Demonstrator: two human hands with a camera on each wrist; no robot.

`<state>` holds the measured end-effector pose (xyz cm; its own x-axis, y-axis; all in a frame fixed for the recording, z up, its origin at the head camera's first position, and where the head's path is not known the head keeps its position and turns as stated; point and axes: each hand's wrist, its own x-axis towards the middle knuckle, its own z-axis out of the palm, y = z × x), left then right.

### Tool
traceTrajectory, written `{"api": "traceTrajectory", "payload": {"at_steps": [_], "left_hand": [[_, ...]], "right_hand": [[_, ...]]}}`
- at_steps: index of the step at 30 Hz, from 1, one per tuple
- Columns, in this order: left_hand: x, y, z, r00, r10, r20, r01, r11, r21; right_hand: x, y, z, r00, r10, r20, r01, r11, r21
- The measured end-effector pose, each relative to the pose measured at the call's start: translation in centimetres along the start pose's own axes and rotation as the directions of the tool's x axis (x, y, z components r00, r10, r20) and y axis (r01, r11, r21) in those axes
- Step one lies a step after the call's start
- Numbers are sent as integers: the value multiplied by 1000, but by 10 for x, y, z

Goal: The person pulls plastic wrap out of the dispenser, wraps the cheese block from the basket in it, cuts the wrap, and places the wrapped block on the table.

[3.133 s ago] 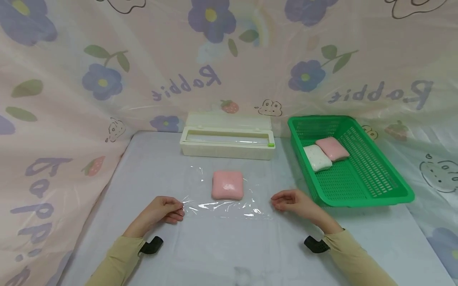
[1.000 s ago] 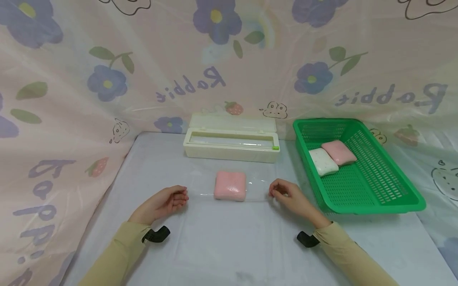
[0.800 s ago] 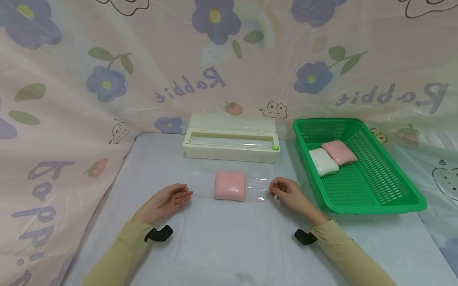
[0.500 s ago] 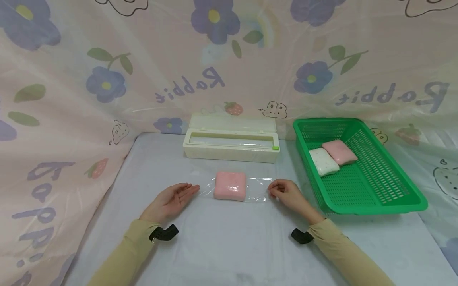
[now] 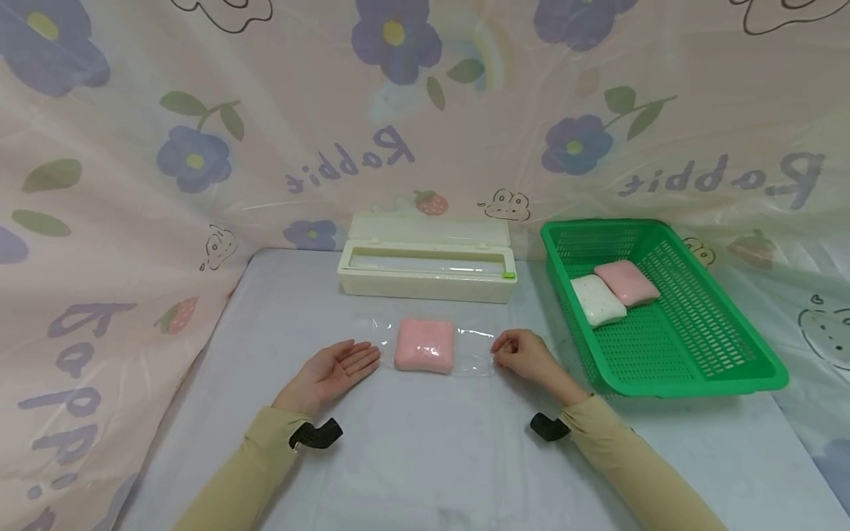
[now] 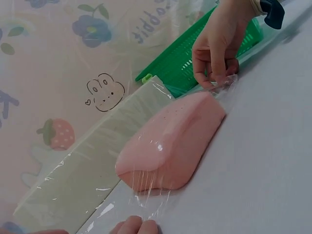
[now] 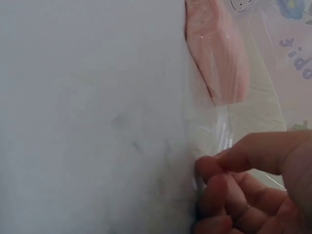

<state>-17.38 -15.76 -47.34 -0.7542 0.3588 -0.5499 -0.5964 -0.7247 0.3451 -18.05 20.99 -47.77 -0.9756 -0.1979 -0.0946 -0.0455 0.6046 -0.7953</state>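
Pink soap [image 5: 424, 345]: on white table [image 5: 412, 457], btwn the two hands' fingertips, nearer the L ones. Head cam gets mainly its top; L wrist cam adds the tall side + wrap creases at the end by L fingers.
Clear wrap [image 5: 474, 350]: over soap, runs out to both hands' fingertips; whether it goes underneath, can't tell.
R hand [image 5: 527, 354]: thumb + index clamped on wrap's R end, other fingers curled. R wrist cam has that pinch close up; tiny in head cam.
L hand [image 5: 335, 372]: palm up, fingers fairly straight, tips at wrap's L end; contact, can't tell. L wrist cam only catches bits along bottom edge.
Wrap box [image 5: 425, 286]: beyond both hands' fingers, lid up.
Green basket [image 5: 690, 389]: R of R fingers, apart.
Basket soaps: white soap [image 5: 598, 301] + second pink one [image 5: 627, 282], touching, beyond R fingers; head cam only.
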Motion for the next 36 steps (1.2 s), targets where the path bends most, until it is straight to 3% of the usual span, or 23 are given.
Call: {"api": "traceTrajectory", "payload": {"at_steps": [7,11,18,21,23,24,26,27,29,32,36], "left_hand": [[-2,6,1,1000,9,18,-10,997,74],[-5,11,2,1000,15,3,-15,997,69],[-17,19,0,998,55,16,-57,989,136],[-24,23,1,994,80,81,-96,971,218],[-28,24,4,985,91,145,-135,936,327],[-29,24,7,979,99,177,-163,903,398],[-32,21,14,964,113,241,-232,801,552],[-32,19,18,954,122,274,-274,727,629],[-31,12,26,930,145,339,-360,552,752],[-28,-1,33,880,185,438,-471,218,855],[-20,-19,34,783,174,597,-552,-247,797]], "right_hand": [[4,-3,-2,995,96,6,-95,991,-89],[3,-3,-4,997,80,-20,-82,990,-111],[-3,-2,-12,998,62,10,-62,998,4],[-6,-4,-15,1000,17,21,-19,998,52],[-8,-9,-15,999,-42,22,41,997,67],[-9,-13,-15,997,-79,25,77,995,64],[-10,-21,-11,988,-155,27,154,987,35],[-10,-26,-9,981,-192,29,192,981,15],[-11,-34,-3,959,-280,41,282,959,-35],[-13,-45,9,907,-415,69,420,899,-121],[-17,-54,25,811,-573,122,581,759,-294]]}}
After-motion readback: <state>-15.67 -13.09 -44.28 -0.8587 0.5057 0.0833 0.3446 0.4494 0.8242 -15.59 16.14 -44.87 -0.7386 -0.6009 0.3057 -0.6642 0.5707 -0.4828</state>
